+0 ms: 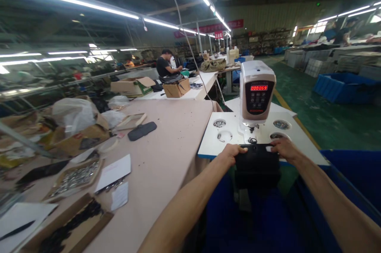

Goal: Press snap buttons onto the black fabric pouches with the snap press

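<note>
Both hands grip the top edge of a black piece of leather-like material (257,163), whose lower part hangs over the front of the white machine table (205,140). My left hand (233,153) pinches its left corner, thumb on top. At the right corner my right hand (285,149) has its fingers closed on the same piece. Between the hands, the middle of that edge lies under the head of a white fastener press (257,74) with a red display reading 000069. Small metal parts fill round wells (219,123) in the tabletop.
On the left, a pinkish-covered table (166,138) carries a dark flat piece (142,131), a tray of metal parts (76,177) and a cardboard box with black parts (71,225). A co-worker (166,64) sits farther back. Blue crates (345,86) stand on the right.
</note>
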A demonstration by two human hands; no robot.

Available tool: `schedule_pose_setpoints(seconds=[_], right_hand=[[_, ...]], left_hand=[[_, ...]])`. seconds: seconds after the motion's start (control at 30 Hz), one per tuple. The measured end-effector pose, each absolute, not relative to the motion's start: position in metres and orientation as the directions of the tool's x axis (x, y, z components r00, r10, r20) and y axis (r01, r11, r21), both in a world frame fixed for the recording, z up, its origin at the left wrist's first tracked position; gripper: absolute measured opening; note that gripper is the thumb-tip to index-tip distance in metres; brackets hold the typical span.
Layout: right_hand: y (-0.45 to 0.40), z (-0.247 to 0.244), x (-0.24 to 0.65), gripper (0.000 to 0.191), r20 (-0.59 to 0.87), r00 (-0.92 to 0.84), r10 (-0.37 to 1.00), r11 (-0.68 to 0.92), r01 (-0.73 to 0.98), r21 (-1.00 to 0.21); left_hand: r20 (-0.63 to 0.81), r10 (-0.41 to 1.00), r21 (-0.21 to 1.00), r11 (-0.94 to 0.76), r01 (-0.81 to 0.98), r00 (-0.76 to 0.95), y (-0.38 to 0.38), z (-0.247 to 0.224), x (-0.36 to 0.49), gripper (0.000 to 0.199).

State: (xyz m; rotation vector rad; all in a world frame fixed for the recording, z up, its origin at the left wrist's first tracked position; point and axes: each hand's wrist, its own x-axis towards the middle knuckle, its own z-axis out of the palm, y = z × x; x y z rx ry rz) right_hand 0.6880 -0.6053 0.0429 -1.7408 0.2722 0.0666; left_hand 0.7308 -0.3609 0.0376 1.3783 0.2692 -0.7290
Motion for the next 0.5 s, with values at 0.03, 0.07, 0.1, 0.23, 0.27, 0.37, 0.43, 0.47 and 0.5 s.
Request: schedule_pose_setpoints(seconds=[0.03,0.07,0.1,0.23,0.27,0.37,0.43,0.47,0.5], right_hand=[[-0.609,0.043,0.675,0.019,-0.177,0.977,-0.119,-0.187,-0.197,-0.962],[-0.613,0.045,0.663,0.018,-0.149,0.984,-0.093,-0.226,-0.166,-0.96],[-0.618,0.046,0.65,0.018,-0.115,0.991,-0.067,-0.271,-0.129,-0.954],[-0.638,0.055,0.601,0.023,-0.047,0.999,-0.013,-0.38,-0.049,-0.924],[-0.641,0.057,0.59,0.024,-0.044,0.999,-0.016,-0.391,-0.047,-0.919],[-0.635,0.068,0.568,0.019,0.007,0.998,-0.061,-0.445,-0.021,-0.895],[-0.621,0.08,0.562,0.014,0.07,0.994,-0.087,-0.478,0.02,-0.878],[-0.615,0.087,0.559,0.012,0.1,0.992,-0.081,-0.485,0.049,-0.873],[-0.613,0.094,0.556,0.011,0.133,0.988,-0.08,-0.482,0.078,-0.873]], left_hand=[[-0.56,-0.341,0.799,0.017,0.601,0.755,-0.358,0.038,0.718,0.012],[-0.545,-0.373,0.807,0.012,0.591,0.751,-0.356,0.039,0.707,0.015],[-0.532,-0.409,0.811,0.004,0.585,0.742,-0.356,0.043,0.696,0.019],[-0.383,-0.585,0.916,-0.139,0.377,0.715,-0.371,0.066,0.67,0.037],[-0.325,-0.629,0.945,-0.187,0.268,0.707,-0.378,0.073,0.666,0.037],[-0.205,-0.699,0.955,-0.295,-0.015,0.685,-0.392,0.09,0.652,0.036],[-0.178,-0.676,0.929,-0.355,-0.104,0.715,-0.39,0.099,0.643,0.034],[-0.164,-0.646,0.914,-0.383,-0.131,0.746,-0.387,0.103,0.64,0.033],[-0.14,-0.621,0.903,-0.399,-0.158,0.771,-0.385,0.106,0.637,0.031]])
